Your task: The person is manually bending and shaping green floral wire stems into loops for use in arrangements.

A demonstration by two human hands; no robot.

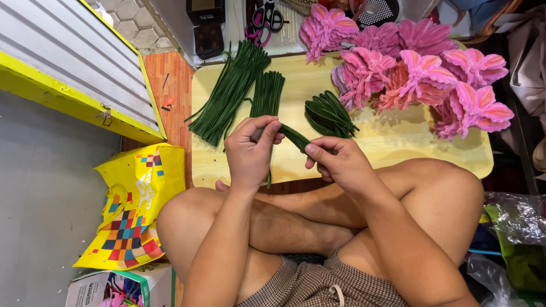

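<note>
A: Hands first, quick. What do I log?

B: Left hand (250,149) has its fingers (267,126) closed around one end of a dark green pipe cleaner (294,136). Right hand (336,162) pinches the other end between thumb and forefinger. I'd say both grip tight so the stem stays taut while it gets bent or folded.

A: Where's the stem exactly?

B: Between the two hands, above the near edge of the table (398,145), over the crossed legs. It's lifted, not resting on the board. A thin green tail hangs below the left hand.

A: Why held that close to the body?

B: My guess, short reach and steady elbows on the knees. I can't tell how many strands are in the pinch, could be one folded double.

A: Supplies?

B: Long straight green stems (227,94) fan out on the left of the table, a shorter bundle (267,94) just beside them. Folded green leaf pieces (330,116) lie piled right above the right hand, probably so each piece drops close by. Pink flowers (415,71) crowd the far right side, touching each other, apart from the green stock.

A: Off-table stuff?

B: Scissors (267,17) beyond the far edge, near the stems. Yellow patterned bag (133,210) on the floor by the left knee.
</note>
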